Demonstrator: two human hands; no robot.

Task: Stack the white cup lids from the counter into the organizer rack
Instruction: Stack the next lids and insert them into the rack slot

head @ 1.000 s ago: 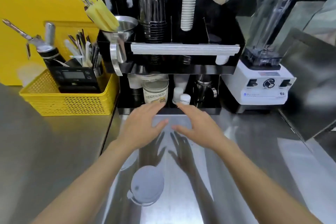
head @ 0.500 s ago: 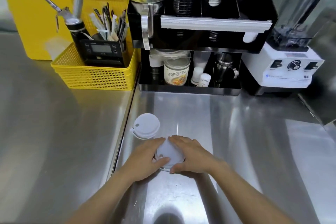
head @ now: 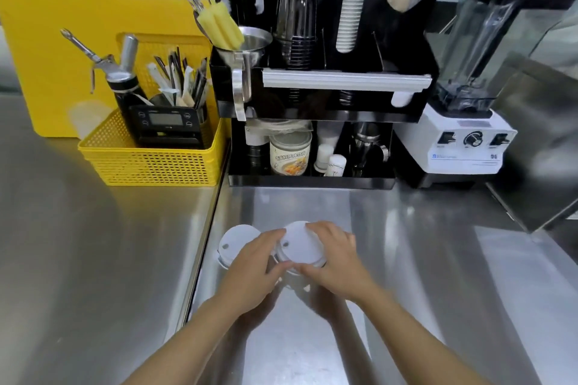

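Half a second earlier both hands had pressed flat around one white lid low on the steel table; at this moment the lid sat higher between them, apparently lifted clear of the surface, with a soft shadow beneath it. A second earlier the hands had been empty and spread near the rack. The left hand had its fingers curled on the lid's left edge and thumb under the near rim; the right hand gripped the right and near edge likewise. Judgement: pickup of the first lid was complete, and carrying it to the black rack was the step pending. A second lid lay on the table just beside the left hand, partly hidden by it, not yet picked up. The held lid looked round, matte white, flat-topped with a small hole near its left edge; thin and light, probably flexible. Whether it was one lid or several nested could not be told.
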